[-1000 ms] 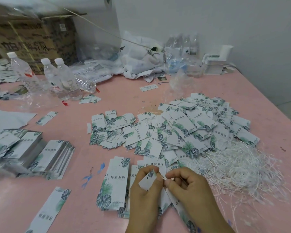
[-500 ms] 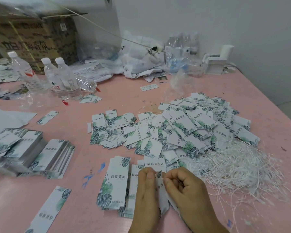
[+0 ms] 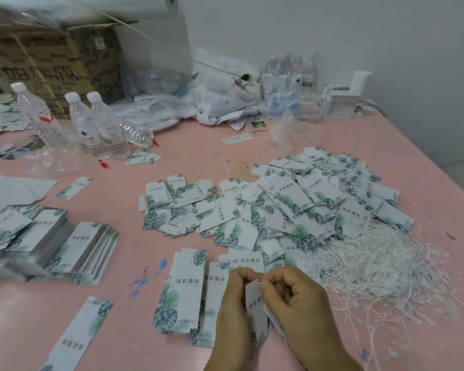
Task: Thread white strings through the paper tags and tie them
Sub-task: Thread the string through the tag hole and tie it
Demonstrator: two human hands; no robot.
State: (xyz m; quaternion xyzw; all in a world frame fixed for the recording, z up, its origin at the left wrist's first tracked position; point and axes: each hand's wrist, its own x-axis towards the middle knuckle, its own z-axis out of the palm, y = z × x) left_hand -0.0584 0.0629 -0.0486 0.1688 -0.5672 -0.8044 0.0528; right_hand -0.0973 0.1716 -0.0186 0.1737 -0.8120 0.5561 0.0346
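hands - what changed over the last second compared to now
The left hand and right hand drew together at the top of the held tag, which went from tilted to more upright between them. Both keep pinching it. The string pile, loose tags and bottles stayed put.

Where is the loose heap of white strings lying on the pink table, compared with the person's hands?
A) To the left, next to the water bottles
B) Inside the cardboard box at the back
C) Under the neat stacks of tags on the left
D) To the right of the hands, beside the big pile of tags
D: the tangle of white strings spreads over the pink table right of both hands, against the big tag pile.
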